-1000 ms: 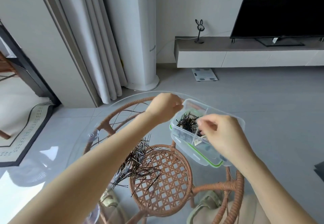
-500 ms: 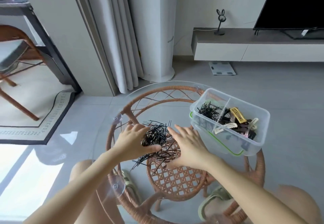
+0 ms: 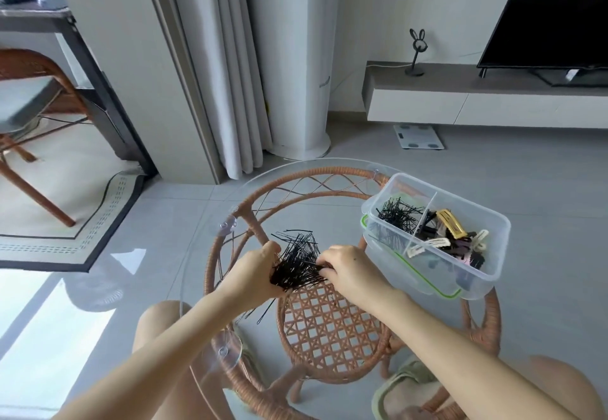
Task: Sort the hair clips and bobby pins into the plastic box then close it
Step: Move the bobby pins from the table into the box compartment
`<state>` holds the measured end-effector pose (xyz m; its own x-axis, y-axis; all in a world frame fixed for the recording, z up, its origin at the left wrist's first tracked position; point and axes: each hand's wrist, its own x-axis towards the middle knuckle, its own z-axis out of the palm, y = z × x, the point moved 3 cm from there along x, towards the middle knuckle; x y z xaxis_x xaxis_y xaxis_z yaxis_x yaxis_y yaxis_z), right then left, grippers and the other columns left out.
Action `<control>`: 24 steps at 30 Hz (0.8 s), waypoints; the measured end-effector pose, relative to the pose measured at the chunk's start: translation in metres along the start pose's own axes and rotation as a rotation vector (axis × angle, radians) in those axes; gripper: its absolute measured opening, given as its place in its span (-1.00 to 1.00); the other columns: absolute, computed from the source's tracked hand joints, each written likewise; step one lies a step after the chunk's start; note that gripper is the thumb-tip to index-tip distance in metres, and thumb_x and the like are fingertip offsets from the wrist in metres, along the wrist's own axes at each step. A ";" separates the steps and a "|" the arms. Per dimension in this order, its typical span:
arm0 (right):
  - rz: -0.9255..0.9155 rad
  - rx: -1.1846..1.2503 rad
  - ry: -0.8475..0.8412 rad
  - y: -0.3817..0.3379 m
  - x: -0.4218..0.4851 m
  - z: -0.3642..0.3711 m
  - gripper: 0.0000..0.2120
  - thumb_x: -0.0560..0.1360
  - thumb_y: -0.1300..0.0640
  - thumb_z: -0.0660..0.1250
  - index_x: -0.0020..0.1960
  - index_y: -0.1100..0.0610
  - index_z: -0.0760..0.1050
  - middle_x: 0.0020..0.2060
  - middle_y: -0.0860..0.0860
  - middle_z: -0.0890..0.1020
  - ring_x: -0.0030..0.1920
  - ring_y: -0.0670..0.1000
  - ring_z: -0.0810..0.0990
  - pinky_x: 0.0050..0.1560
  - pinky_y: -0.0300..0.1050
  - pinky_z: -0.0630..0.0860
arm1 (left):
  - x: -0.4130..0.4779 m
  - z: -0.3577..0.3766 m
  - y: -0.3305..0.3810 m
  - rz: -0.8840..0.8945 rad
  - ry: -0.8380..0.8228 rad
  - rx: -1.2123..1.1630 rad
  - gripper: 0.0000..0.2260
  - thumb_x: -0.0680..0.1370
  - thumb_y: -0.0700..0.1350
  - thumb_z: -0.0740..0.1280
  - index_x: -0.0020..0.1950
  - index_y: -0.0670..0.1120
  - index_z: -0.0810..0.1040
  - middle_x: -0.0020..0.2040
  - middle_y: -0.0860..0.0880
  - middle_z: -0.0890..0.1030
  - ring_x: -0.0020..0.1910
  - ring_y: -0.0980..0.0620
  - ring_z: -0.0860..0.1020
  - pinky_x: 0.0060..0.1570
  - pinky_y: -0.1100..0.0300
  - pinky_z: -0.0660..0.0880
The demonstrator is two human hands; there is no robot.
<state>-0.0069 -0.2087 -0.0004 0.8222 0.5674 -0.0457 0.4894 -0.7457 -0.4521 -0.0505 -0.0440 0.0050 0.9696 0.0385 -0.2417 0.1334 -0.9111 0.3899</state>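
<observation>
Spill risk: I have a loose sheaf of bobby pins (image 3: 297, 265) squeezed between both hands. They look thin and slick, so I judge any slack in the squeeze during a lift would let them fan out and scatter.
Stragglers: a few loose pins (image 3: 263, 316) lie on the glass surface (image 3: 204, 222) just below the left hand (image 3: 260, 271), apart from the bunch. They are easy to miss against the wicker under the glass.
Wrong side: the plastic box (image 3: 503, 222) has a divider (image 3: 424, 222). The boxed pins (image 3: 399, 217) are on its left and the hair clips (image 3: 450, 232) on its right. A careless drop near the divider could mix them.
Box position: it sits near the far right rim of the surface. I cannot tell whether it overhangs, but a knock from my right hand (image 3: 348, 271) might shift it.
Lid: the green-edged lid (image 3: 414, 271) appears to lie under the box, so closing would mean getting it out first.
Left grip: curled round the left side of the bunch.
Right grip: fingers (image 3: 325, 258) bent, pinching the bunch from the right.
Pins' look: black and tangled, tight at my hands, with the ends splayed away from me.
Pins' place: mid-surface, left of the box and apart from it.
</observation>
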 end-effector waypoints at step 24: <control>0.423 0.323 0.456 0.045 -0.027 -0.131 -0.97 0.35 0.28 0.43 -0.21 0.19 0.62 -0.39 0.08 0.65 -0.49 -0.02 0.55 -0.33 -0.20 0.55 | -0.006 -0.040 0.002 -0.101 0.037 -0.129 -0.95 0.40 -0.16 0.44 -0.24 -0.13 0.66 -0.49 0.02 0.62 -0.54 0.22 0.57 -0.41 0.34 0.54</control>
<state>0.0313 -0.3029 0.0977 0.9975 -0.0046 0.0700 0.0476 -0.6886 -0.7236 -0.0479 -0.0302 0.0425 0.9564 0.1446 -0.2536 0.2537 -0.8417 0.4767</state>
